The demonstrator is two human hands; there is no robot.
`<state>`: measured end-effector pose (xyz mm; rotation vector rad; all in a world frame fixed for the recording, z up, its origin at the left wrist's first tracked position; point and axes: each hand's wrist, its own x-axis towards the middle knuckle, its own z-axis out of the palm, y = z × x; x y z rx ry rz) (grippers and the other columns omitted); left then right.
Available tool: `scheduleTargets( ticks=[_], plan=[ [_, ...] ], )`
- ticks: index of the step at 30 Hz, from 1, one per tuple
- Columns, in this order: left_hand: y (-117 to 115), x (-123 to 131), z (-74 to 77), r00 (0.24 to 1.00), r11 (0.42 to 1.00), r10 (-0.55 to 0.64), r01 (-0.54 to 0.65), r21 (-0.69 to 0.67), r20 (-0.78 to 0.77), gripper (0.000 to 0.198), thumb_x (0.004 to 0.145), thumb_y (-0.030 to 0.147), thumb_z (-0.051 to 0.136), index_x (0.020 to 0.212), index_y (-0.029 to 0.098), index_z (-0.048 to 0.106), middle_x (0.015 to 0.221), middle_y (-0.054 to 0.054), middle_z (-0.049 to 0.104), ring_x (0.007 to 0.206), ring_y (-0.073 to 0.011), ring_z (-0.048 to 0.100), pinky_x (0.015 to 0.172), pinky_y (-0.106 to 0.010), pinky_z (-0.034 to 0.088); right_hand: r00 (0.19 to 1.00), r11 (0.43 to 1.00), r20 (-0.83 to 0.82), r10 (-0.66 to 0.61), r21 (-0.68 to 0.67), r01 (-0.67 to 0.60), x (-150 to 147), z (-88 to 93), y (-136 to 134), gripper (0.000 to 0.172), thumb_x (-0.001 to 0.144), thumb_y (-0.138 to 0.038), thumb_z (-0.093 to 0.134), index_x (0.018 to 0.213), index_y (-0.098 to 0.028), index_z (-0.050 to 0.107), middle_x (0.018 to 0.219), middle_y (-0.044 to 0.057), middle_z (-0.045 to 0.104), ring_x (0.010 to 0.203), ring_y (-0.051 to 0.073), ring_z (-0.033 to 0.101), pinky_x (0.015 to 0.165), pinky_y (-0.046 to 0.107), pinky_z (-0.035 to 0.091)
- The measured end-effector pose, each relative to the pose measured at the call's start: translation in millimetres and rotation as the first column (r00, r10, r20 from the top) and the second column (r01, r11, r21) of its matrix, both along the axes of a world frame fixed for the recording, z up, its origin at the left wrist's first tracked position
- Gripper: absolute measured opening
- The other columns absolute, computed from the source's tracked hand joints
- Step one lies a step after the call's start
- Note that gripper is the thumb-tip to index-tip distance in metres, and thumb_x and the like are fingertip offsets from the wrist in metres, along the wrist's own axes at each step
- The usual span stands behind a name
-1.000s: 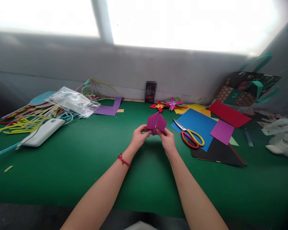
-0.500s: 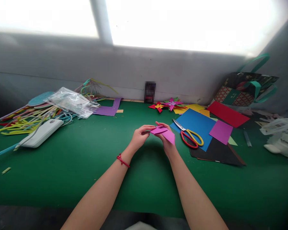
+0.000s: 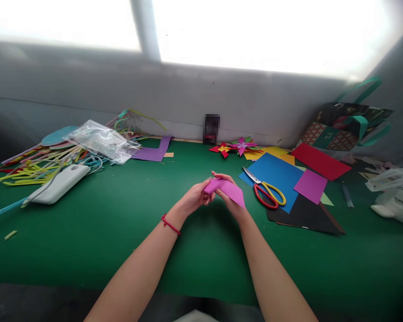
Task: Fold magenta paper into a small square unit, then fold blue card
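Note:
A folded piece of pink-purple paper (image 3: pixel 229 188) is held above the table between both hands. My left hand (image 3: pixel 197 197) pinches its left end, with the lower fingers curled underneath. My right hand (image 3: pixel 234 206) grips it from the right and below, fingers behind the paper and partly hidden by it. A red string bracelet (image 3: pixel 170 225) circles my left wrist. To the right of my hands lie scissors (image 3: pixel 267 192) with red and yellow handles, their blades resting slightly apart on blue paper (image 3: pixel 278 172).
Right of the scissors are red paper (image 3: pixel 319 161), a pink-purple square (image 3: pixel 310 186), black paper (image 3: pixel 309 214) and a plastic bag (image 3: pixel 398 197). Paper flowers (image 3: pixel 242 146) lie at the back. A white glue gun-like device (image 3: pixel 62 184) and colourful strips (image 3: pixel 30 174) occupy the left of the green table (image 3: pixel 127 188).
My left hand has turned and curled more around the paper's left end. The loose flap that stood out there now looks folded flat, and the paper has tilted.

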<state>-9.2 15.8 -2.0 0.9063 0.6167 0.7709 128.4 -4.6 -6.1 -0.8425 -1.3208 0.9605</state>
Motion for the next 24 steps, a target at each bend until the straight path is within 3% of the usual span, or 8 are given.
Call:
scheduleTargets(
  ticks=[3,7,11,14,17,20,24],
  plan=[
    [-1,2,0.1,0.993,0.993,0.116,-0.116,0.022,-0.015,0.033,0.074,0.038,0.06,0.096,0.013,0.061,0.053,0.002,0.052,0.038,-0.0045,0.04,0.036,-0.018,0.029,0.998,0.996,-0.046,-0.05,-0.077,0.047,-1,-2.3,3,0.051,0.067,-0.044,0.063,0.113,-0.023,0.053,0.118,0.009,0.057,0.105,0.027,0.055,0.085,0.04,0.045],
    [5,0,0.3,0.949,0.944,0.311,-0.303,0.13,-0.047,0.035,0.073,0.038,0.06,0.098,0.013,0.059,0.054,0.003,0.051,0.036,-0.0045,0.04,0.035,-0.019,0.029,0.99,0.983,-0.033,-0.135,-0.133,0.129,7,-3.9,4,0.059,0.065,-0.037,0.066,0.12,-0.022,0.048,0.109,0.009,0.062,0.097,0.027,0.058,0.078,0.039,0.046],
    [8,-4,3.2,0.896,0.882,0.428,-0.385,0.271,-0.119,0.031,0.074,0.04,0.058,0.088,0.013,0.059,0.047,0.005,0.046,0.032,-0.0044,0.038,0.032,-0.019,0.026,0.937,0.922,-0.121,-0.327,-0.258,0.289,23,-7.0,6,0.039,0.073,-0.035,0.057,0.109,-0.02,0.054,0.105,0.01,0.064,0.087,0.022,0.061,0.066,0.033,0.048],
    [6,-5,5.5,0.883,0.866,0.447,-0.387,0.317,-0.145,0.03,0.074,0.04,0.057,0.087,0.013,0.059,0.049,0.005,0.047,0.034,-0.0046,0.039,0.032,-0.018,0.028,0.917,0.905,-0.116,-0.382,-0.249,0.345,29,-7.5,7,0.032,0.075,-0.034,0.055,0.104,-0.021,0.057,0.107,0.008,0.063,0.085,0.019,0.061,0.063,0.029,0.048],
    [4,-4,5.7,0.893,0.87,0.429,-0.369,0.326,-0.135,0.031,0.074,0.041,0.057,0.088,0.013,0.059,0.051,0.004,0.047,0.035,-0.0049,0.04,0.033,-0.018,0.03,0.941,0.926,-0.043,-0.336,-0.196,0.322,26,-2.6,6,0.025,0.076,-0.033,0.055,0.097,-0.02,0.062,0.105,0.008,0.064,0.085,0.02,0.06,0.066,0.03,0.048],
    [5,-5,3.6,0.902,0.878,0.416,-0.368,0.305,-0.11,0.03,0.074,0.04,0.057,0.087,0.014,0.06,0.051,0.005,0.044,0.035,-0.005,0.039,0.032,-0.018,0.028,0.977,0.966,0.018,-0.211,-0.15,0.211,21,6.2,1,0.022,0.077,-0.032,0.055,0.093,-0.019,0.065,0.1,0.008,0.066,0.09,0.021,0.059,0.075,0.033,0.047],
    [8,-8,0.7,0.913,0.902,0.401,-0.379,0.207,-0.074,0.029,0.072,0.037,0.06,0.088,0.014,0.062,0.054,0.002,0.05,0.04,-0.0062,0.043,0.036,-0.018,0.029,0.997,0.98,-0.05,-0.059,-0.193,0.048,18,16.9,-6,0.028,0.077,-0.035,0.057,0.1,-0.021,0.062,0.1,0.007,0.066,0.094,0.024,0.059,0.076,0.036,0.048]
  ],
)
